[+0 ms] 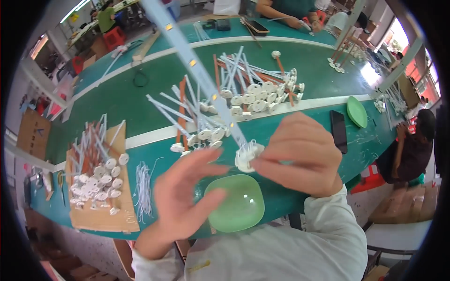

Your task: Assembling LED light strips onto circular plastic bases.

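My right hand (300,154) pinches the white round end cap (247,158) of a long, narrow LED strip (201,75). The strip rises away from the cap toward the upper left, with small yellow chips along it. Thin white wires curl around the cap. My left hand (180,196), slightly blurred, is left of the cap with thumb and fingers apart and nothing between them. Beneath the hands, a light green bowl (236,210) sits near the table's front edge. Loose thin white wires (144,189) lie in a bundle left of my left hand.
Capped strips (258,96) lie heaped on the green table beyond my hands. Others rest on a cardboard sheet (124,218) at left. A black phone (338,131) and a green dish (356,112) are at right. Co-workers sit across the table and at the right.
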A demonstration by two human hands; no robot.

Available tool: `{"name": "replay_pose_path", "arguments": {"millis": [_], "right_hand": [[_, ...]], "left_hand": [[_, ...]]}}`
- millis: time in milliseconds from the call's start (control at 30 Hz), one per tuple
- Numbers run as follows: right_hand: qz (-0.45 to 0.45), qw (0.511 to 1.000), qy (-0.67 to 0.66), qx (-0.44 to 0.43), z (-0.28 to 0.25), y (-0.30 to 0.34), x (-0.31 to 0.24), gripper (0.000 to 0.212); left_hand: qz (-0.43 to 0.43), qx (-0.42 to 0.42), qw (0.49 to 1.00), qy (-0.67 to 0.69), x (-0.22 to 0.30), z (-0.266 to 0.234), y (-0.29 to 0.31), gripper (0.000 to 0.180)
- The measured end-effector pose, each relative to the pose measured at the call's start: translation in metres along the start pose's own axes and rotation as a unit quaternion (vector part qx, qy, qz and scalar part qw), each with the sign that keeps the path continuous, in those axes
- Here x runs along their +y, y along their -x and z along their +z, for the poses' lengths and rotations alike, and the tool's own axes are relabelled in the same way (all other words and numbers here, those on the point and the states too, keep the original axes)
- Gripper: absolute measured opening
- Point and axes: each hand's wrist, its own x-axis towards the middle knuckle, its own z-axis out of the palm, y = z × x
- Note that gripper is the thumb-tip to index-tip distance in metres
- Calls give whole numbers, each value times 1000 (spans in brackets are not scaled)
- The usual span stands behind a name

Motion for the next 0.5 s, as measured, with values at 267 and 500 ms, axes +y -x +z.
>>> {"name": "replay_pose_path", "arguments": {"millis": [267, 500], "right_hand": [[-18, 996, -70, 47, 3, -1, -19, 26], [103, 981, -162, 21, 13, 5, -18, 30]], "left_hand": [[74, -86, 991, 69, -11, 18, -7, 47], [172, -109, 958, -204, -1, 6, -13, 48]]}}
